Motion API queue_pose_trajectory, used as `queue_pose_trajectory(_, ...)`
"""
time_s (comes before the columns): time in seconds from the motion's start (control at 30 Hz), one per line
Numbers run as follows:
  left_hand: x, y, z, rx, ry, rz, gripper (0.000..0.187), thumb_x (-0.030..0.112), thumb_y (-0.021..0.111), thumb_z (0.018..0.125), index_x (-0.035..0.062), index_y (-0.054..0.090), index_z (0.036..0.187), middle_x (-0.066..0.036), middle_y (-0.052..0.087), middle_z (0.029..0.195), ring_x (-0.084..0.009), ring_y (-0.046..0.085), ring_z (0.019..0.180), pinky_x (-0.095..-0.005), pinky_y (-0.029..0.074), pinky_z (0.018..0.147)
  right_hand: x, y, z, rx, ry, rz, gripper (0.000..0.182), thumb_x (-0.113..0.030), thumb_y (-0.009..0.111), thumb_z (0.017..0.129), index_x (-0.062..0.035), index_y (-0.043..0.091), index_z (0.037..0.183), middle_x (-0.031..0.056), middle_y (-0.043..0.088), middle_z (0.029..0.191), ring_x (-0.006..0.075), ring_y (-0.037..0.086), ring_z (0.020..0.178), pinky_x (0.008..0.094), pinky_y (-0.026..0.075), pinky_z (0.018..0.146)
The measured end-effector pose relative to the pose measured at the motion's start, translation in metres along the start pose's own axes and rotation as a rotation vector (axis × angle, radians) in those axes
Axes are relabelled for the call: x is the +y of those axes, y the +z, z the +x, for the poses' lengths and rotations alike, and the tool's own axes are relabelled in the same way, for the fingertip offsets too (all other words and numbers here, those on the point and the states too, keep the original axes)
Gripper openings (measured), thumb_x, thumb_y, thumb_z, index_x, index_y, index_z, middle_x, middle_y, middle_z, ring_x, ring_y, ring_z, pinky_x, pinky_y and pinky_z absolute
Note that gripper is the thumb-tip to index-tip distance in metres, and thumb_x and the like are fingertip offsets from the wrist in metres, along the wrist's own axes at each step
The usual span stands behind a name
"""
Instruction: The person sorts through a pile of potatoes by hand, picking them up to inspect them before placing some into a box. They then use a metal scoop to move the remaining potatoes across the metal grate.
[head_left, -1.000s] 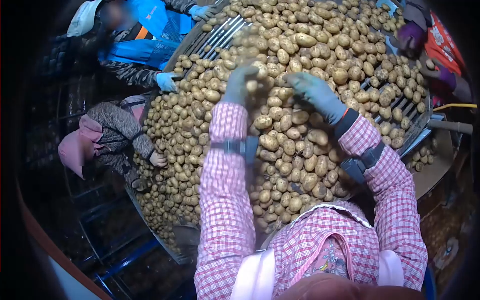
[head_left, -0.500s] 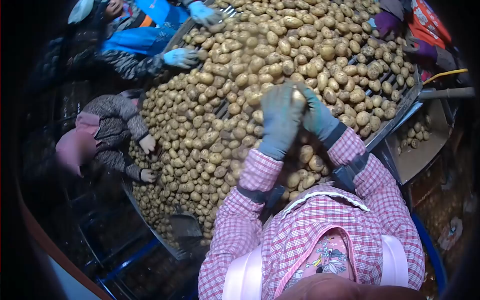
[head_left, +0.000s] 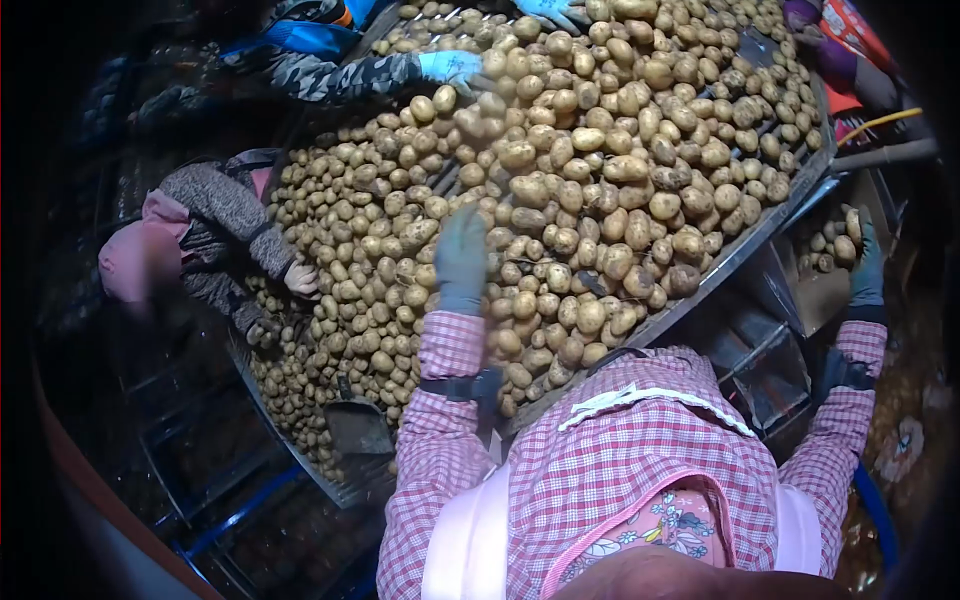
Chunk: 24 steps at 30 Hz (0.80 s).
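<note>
Your left hand (head_left: 462, 250), in a grey-green glove, is over the potatoes (head_left: 627, 168) heaped on the tabletop (head_left: 694, 304). It is blurred, its fingers look close together, and you cannot tell whether its grip holds anything. Your right hand (head_left: 868, 265) is well apart from it, off to the right at the side bin (head_left: 818, 295), fingers pointing up. A pale potato (head_left: 852, 222) is right beside those fingers; whether your grip is closed on it, you cannot tell. More potatoes lie inside that bin.

The heap spreads across the tabletop, with dark bars showing through in places. A scoop (head_left: 360, 428) lies near its lower left edge. Across the heap, a co-worker's blue-gloved hand (head_left: 452, 68) reaches in, and at the left another co-worker's hand (head_left: 301, 280) is at the smaller potatoes. A yellow rod (head_left: 880, 122) is above the bin.
</note>
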<state>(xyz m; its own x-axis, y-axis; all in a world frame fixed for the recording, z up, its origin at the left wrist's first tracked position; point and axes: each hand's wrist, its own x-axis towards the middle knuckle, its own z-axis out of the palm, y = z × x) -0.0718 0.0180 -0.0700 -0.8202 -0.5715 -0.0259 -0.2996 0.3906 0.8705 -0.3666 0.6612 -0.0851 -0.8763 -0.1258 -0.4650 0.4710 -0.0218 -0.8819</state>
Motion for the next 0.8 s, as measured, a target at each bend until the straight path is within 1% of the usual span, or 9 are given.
queue_pose_trajectory(0.07, 0.028, -0.004, 0.002, 0.038, -0.079, -0.009, 0.036, 0.017, 0.060, 0.095, 0.0008, 0.063, 0.127, -0.016, 0.065, 0.120, -0.0276, 0.061, 0.114, -0.0396, 0.049, 0.101, 0.016, -0.090, 0.025, 0.215, -0.166, -0.540, 0.054, -0.042, 0.056, 0.101, -0.0095, 0.052, 0.145, 0.0012, 0.063, 0.124, 0.0106, 0.060, 0.104, 0.0269, 0.049, 0.085)
queue_pose_trajectory(0.17, 0.046, 0.020, 0.016, -0.019, 0.177, 0.205, 0.038, 0.018, 0.065, 0.093, 0.0033, 0.064, 0.128, -0.016, 0.065, 0.122, -0.0290, 0.061, 0.113, -0.0399, 0.048, 0.101, -0.014, -0.047, -0.009, 0.276, -0.275, -0.493, 0.049, -0.034, 0.061, 0.099, -0.0103, 0.056, 0.142, 0.0061, 0.055, 0.140, 0.0147, 0.051, 0.127, 0.0268, 0.042, 0.099)
queue_pose_trajectory(0.27, 0.054, 0.085, 0.034, -0.115, 0.531, 0.310, 0.037, 0.023, 0.070, 0.086, 0.0063, 0.068, 0.120, -0.018, 0.061, 0.128, -0.0350, 0.058, 0.117, -0.0452, 0.046, 0.102, -0.007, 0.048, -0.014, -0.038, -0.269, -0.231, 0.044, -0.025, 0.056, 0.100, -0.0050, 0.056, 0.139, 0.0100, 0.059, 0.136, 0.0168, 0.060, 0.118, 0.0319, 0.049, 0.100)
queue_pose_trajectory(0.37, 0.075, 0.145, 0.045, -0.294, 0.673, 0.453, 0.053, 0.029, 0.072, 0.081, 0.0124, 0.062, 0.130, -0.016, 0.056, 0.136, -0.0343, 0.053, 0.123, -0.0475, 0.038, 0.109, -0.013, 0.185, -0.041, -0.160, -0.158, -0.165, 0.036, -0.020, 0.058, 0.095, -0.0045, 0.063, 0.128, 0.0052, 0.068, 0.113, 0.0110, 0.067, 0.092, 0.0254, 0.054, 0.082)
queue_pose_trajectory(0.43, 0.080, 0.166, 0.053, -0.395, 0.703, 0.574, 0.064, 0.028, 0.072, 0.081, 0.0146, 0.054, 0.140, -0.015, 0.051, 0.142, -0.0333, 0.049, 0.129, -0.0457, 0.033, 0.114, -0.013, 0.239, -0.046, -0.279, -0.046, -0.255, 0.035, -0.030, 0.059, 0.100, -0.0056, 0.065, 0.125, 0.0009, 0.068, 0.112, 0.0086, 0.066, 0.088, 0.0227, 0.050, 0.077)
queue_pose_trajectory(0.57, 0.075, 0.158, 0.113, -0.246, 0.549, 0.817, 0.049, 0.031, 0.067, 0.080, 0.0155, 0.061, 0.126, -0.012, 0.060, 0.130, -0.0306, 0.056, 0.117, -0.0448, 0.040, 0.104, 0.009, 0.279, -0.025, -0.440, 0.006, -0.271, 0.035, -0.028, 0.063, 0.099, -0.0027, 0.067, 0.122, -0.0006, 0.068, 0.100, 0.0064, 0.062, 0.081, 0.0203, 0.048, 0.071)
queue_pose_trajectory(0.67, 0.035, 0.111, 0.160, 0.012, 0.676, 0.927, 0.034, 0.023, 0.065, 0.082, 0.0109, 0.067, 0.114, -0.011, 0.067, 0.116, -0.0320, 0.060, 0.107, -0.0431, 0.047, 0.095, 0.010, 0.276, -0.015, -0.506, 0.018, -0.459, 0.035, -0.027, 0.065, 0.096, -0.0016, 0.068, 0.120, 0.0008, 0.068, 0.096, 0.0079, 0.063, 0.080, 0.0222, 0.050, 0.072)
queue_pose_trajectory(0.73, 0.028, 0.072, 0.179, -0.032, 0.397, 0.916, 0.036, 0.018, 0.066, 0.083, 0.0082, 0.067, 0.118, -0.015, 0.065, 0.123, -0.0335, 0.059, 0.113, -0.0431, 0.046, 0.099, 0.012, 0.278, -0.019, -0.569, -0.030, -0.587, 0.035, -0.026, 0.066, 0.095, -0.0028, 0.068, 0.121, 0.0033, 0.069, 0.099, 0.0106, 0.064, 0.085, 0.0247, 0.051, 0.076)
queue_pose_trajectory(0.8, 0.009, 0.053, 0.168, 0.188, 0.531, 0.742, 0.034, 0.019, 0.067, 0.087, 0.0058, 0.066, 0.119, -0.018, 0.062, 0.126, -0.0342, 0.057, 0.117, -0.0448, 0.045, 0.103, 0.016, 0.284, -0.036, -0.637, -0.141, -0.678, 0.036, -0.025, 0.067, 0.093, -0.0046, 0.067, 0.122, 0.0073, 0.070, 0.105, 0.0144, 0.065, 0.091, 0.0281, 0.052, 0.082)
